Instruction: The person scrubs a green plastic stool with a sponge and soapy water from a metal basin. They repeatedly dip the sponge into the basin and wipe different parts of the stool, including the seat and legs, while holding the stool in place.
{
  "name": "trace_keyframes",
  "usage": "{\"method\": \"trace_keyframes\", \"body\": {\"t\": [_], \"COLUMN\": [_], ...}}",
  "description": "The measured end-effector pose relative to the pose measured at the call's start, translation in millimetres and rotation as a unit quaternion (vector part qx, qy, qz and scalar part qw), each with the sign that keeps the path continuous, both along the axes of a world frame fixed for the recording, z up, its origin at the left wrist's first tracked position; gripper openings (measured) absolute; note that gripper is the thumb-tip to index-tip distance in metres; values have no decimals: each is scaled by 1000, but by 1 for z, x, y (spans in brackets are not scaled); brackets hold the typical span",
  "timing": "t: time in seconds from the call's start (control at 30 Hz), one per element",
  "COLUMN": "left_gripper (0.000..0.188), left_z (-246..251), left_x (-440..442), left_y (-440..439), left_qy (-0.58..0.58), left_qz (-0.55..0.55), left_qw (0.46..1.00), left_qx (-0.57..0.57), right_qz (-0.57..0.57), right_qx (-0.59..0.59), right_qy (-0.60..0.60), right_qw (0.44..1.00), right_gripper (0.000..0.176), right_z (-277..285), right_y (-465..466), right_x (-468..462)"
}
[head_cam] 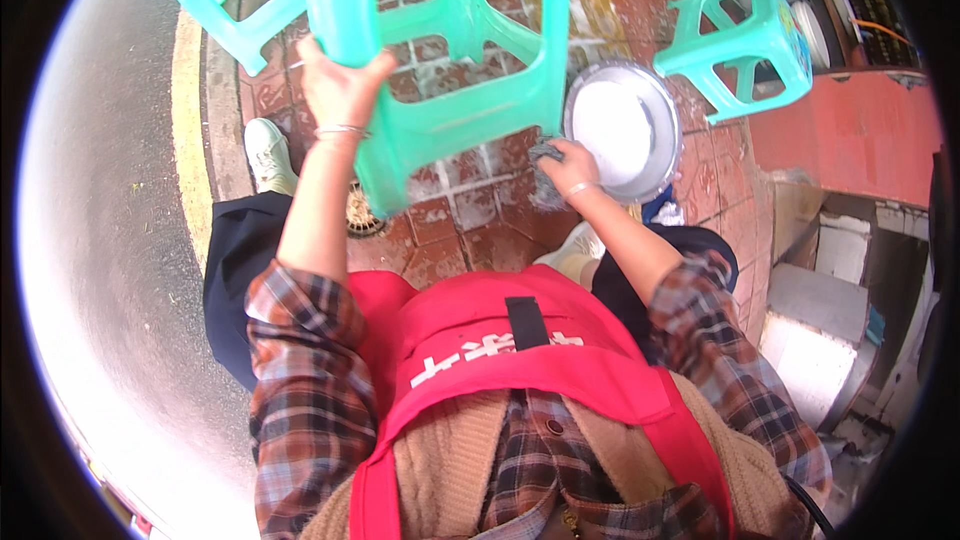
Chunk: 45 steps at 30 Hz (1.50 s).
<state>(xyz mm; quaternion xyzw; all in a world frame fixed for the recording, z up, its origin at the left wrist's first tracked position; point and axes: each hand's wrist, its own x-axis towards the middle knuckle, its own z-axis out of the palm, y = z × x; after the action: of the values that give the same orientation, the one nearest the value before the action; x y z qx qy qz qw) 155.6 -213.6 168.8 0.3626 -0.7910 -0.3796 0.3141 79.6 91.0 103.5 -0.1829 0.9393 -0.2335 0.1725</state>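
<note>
A large turquoise plastic stool [465,112] is tilted in front of me, above the wet tiles. My left hand [341,86] grips one of its legs near the upper left. In my right hand [574,165] is a grey scouring pad or cloth [546,157], held against or close to the foot of the stool's right leg. Just beyond that hand stands a round metal basin [667,135], holding whitish, bright liquid or suds. Both wrists wear thin bracelets.
Another turquoise stool [761,52] lies on its side at the right, and part of a further one [232,0] shows at upper left. White suds streak the red paving tiles [431,229]. A round drain grate [362,214] sits near my left foot. Left runs a yellow-edged kerb [191,135].
</note>
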Motion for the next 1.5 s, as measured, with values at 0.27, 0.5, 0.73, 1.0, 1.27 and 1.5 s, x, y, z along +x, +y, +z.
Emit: {"method": "trace_keyframes", "body": {"t": [0.27, 0.5, 0.73, 1.0, 1.27, 1.5], "left_gripper": [67, 76, 71, 78, 68, 76], "left_z": [12, 15, 23, 20, 17, 20], "left_x": [-5, -4, 4, 1, -8, -8], "left_y": [21, 38, 33, 21, 31, 36], "left_qy": [-3, -12, 0, -17, 3, -30], "left_qz": [14, -7, -10, 22, 40, 20], "left_qw": [1000, 998, 1000, 1000, 999, 998], "left_qx": [2, 56, 19, 5, -5, 52], "right_qz": [269, 334, 357, 398, 426, 308], "right_qx": [-30, 267, 265, 221, 269, 359], "right_qy": [254, 295, 394, 468, 169, 102], "right_qw": [929, 855, 805, 758, 847, 875], "right_gripper": [27, 23, 23, 23, 28, 36], "right_z": [83, 14, -51, -109, -82, -29], "right_y": [-133, -254, -275, -265, -230, -232], "right_x": [-59, -136, -204, -211, -159, -135]}}
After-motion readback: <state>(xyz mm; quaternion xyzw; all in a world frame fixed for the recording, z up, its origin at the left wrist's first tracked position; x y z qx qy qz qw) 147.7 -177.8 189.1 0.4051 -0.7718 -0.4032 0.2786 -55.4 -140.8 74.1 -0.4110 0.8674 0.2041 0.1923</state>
